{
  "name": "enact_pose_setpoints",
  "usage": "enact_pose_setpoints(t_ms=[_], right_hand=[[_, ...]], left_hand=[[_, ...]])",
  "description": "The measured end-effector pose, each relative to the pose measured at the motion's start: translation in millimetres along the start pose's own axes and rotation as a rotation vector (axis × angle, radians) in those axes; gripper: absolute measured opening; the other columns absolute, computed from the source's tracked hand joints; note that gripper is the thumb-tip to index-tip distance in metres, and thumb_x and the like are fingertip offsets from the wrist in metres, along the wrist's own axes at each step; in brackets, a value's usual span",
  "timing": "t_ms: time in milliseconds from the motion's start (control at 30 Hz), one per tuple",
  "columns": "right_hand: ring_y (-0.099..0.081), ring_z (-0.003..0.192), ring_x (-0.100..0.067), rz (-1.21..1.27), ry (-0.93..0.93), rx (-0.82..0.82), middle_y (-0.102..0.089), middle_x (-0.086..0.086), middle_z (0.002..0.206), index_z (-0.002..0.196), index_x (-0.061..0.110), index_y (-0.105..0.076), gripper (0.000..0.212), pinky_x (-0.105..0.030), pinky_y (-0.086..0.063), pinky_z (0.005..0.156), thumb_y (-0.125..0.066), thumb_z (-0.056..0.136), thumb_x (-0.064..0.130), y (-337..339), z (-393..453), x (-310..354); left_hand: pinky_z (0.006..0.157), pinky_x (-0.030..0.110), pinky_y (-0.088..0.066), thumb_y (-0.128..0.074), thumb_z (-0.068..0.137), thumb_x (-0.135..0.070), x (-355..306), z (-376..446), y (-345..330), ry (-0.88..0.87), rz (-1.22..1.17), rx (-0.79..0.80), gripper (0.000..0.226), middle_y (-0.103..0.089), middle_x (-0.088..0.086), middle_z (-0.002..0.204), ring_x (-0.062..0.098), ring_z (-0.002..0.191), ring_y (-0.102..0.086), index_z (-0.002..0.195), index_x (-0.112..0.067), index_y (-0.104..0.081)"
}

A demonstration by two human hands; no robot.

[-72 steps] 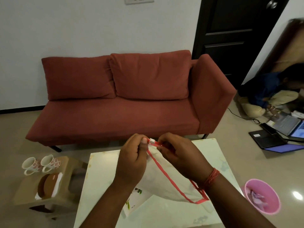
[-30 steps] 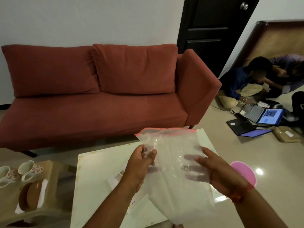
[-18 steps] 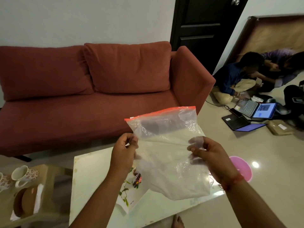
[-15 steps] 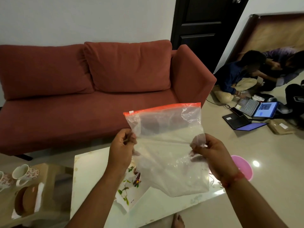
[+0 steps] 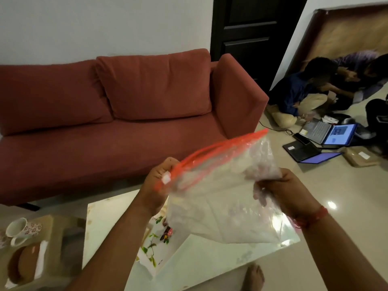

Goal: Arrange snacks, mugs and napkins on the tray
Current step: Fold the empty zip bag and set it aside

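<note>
While both hands hold it above the bench (image 5: 210, 257), the clear zip bag (image 5: 222, 198) hangs tilted — left hand (image 5: 156, 187) grip pinching its orange-sealed corner, right hand (image 5: 283, 192) grip pinching the opposite edge.

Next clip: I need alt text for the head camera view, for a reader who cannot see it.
Two hands hold up a clear plastic zip bag with an orange seal strip over a white table: the left hand pinches the corner by the white slider, the right hand grips the opposite edge. Behind stands a red sofa.
</note>
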State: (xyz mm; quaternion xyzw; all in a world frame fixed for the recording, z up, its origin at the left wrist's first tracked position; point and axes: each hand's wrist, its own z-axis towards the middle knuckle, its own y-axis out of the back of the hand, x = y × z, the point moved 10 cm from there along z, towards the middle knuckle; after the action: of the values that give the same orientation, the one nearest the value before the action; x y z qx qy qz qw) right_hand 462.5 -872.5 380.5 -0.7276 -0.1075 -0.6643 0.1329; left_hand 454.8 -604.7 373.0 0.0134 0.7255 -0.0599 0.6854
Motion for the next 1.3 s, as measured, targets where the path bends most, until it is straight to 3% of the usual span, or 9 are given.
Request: enact_pose_setpoints(t_ms=[167,333,433,533,633,800,1000,1133,1300], right_hand=[[-0.061,0.112,-0.027,-0.014,0.187,0.081,-0.063,-0.015,0.116,0.059,0.016,-0.075,0.040,-0.036,-0.054,0.091,-0.059,0.073,-0.017,55.8,8.5,31.0],[-0.065,0.108,-0.028,-0.256,0.142,0.169,-0.062,-0.013,0.125,0.061,0.007,-0.072,0.019,-0.038,-0.054,0.095,-0.069,0.075,-0.004,155.1,17.9,34.8],[-0.065,0.107,-0.021,-0.324,0.136,0.186,-0.066,-0.009,0.119,0.061,0.006,-0.071,0.030,-0.035,-0.053,0.094,-0.064,0.079,-0.017,197.0,30.3,32.4],[-0.064,0.107,-0.018,-0.374,0.159,0.251,-0.066,-0.010,0.118,0.061,0.011,-0.071,0.034,-0.034,-0.052,0.095,-0.064,0.079,-0.018,209.5,42.1,30.6],[-0.063,0.108,-0.029,-0.188,0.159,0.275,-0.064,-0.021,0.117,0.063,0.003,-0.069,0.024,-0.039,-0.053,0.092,-0.062,0.078,-0.014,225.1,50.7,25.9],[-0.064,0.107,-0.029,-0.178,0.088,0.267,-0.068,-0.014,0.114,0.061,0.006,-0.071,0.040,-0.032,-0.053,0.091,-0.054,0.077,-0.027,273.2,53.0,9.5],[-0.055,0.120,0.002,-0.751,-0.137,0.442,-0.062,0.016,0.127,0.100,0.024,-0.075,0.038,-0.028,-0.043,0.107,-0.058,0.089,-0.008,303.8,43.6,-9.8],[-0.048,0.123,0.005,-0.824,-0.080,0.456,-0.048,0.024,0.140,0.142,0.038,-0.043,0.067,-0.020,-0.040,0.103,-0.073,0.082,0.046,242.3,56.1,1.2],[-0.069,0.075,-0.009,-0.831,-0.154,0.347,-0.073,0.009,0.094,0.111,0.025,-0.066,0.023,-0.033,-0.057,0.078,-0.064,0.091,0.016,205.2,67.8,-28.7]], left_hand=[[0.057,0.018,-0.041,-0.029,0.067,0.030,-4.3,41.7,-32.9,-0.030,-0.022,-0.158,0.058,-0.057,-0.004,0.086,0.009,0.068,-0.049,0.044,-0.020,-0.049],[0.067,0.031,-0.058,-0.035,0.088,0.022,-10.4,83.9,-89.5,-0.011,-0.016,-0.160,0.050,-0.064,0.000,0.091,0.014,0.069,-0.055,0.061,-0.014,-0.058],[0.091,0.025,-0.052,-0.058,0.096,-0.016,-13.9,108.8,-163.0,-0.007,0.259,-0.026,0.017,-0.066,-0.001,0.112,0.009,0.104,-0.063,0.109,-0.022,-0.065],[0.100,0.022,-0.043,-0.068,0.074,-0.063,-3.8,129.2,-248.7,0.054,0.541,0.250,0.063,-0.055,-0.016,0.136,-0.003,0.124,-0.050,0.131,-0.048,-0.047],[0.096,0.027,-0.046,-0.071,0.070,-0.064,30.0,139.5,-316.9,0.132,0.897,0.519,0.080,-0.049,-0.020,0.140,0.004,0.119,-0.051,0.140,-0.047,-0.035],[0.075,0.039,-0.054,-0.073,0.081,-0.042,52.2,156.2,-311.0,0.235,1.064,0.530,0.020,-0.064,-0.010,0.089,0.017,0.083,-0.062,0.088,-0.030,-0.059],[0.063,0.029,-0.045,-0.071,0.083,-0.042,47.5,152.4,-315.1,0.189,1.307,0.648,0.021,-0.055,-0.017,0.082,0.009,0.079,-0.056,0.084,-0.038,-0.050],[0.055,0.024,-0.029,-0.069,0.085,-0.040,28.0,158.1,-354.7,-0.066,1.466,0.706,0.022,-0.050,-0.016,0.077,0.006,0.072,-0.048,0.086,-0.038,-0.047],[0.108,0.041,-0.032,-0.067,0.084,-0.048,-34.0,173.2,-331.4,-0.363,1.429,0.273,0.052,-0.051,-0.003,0.130,0.018,0.120,-0.047,0.130,-0.032,-0.049]])
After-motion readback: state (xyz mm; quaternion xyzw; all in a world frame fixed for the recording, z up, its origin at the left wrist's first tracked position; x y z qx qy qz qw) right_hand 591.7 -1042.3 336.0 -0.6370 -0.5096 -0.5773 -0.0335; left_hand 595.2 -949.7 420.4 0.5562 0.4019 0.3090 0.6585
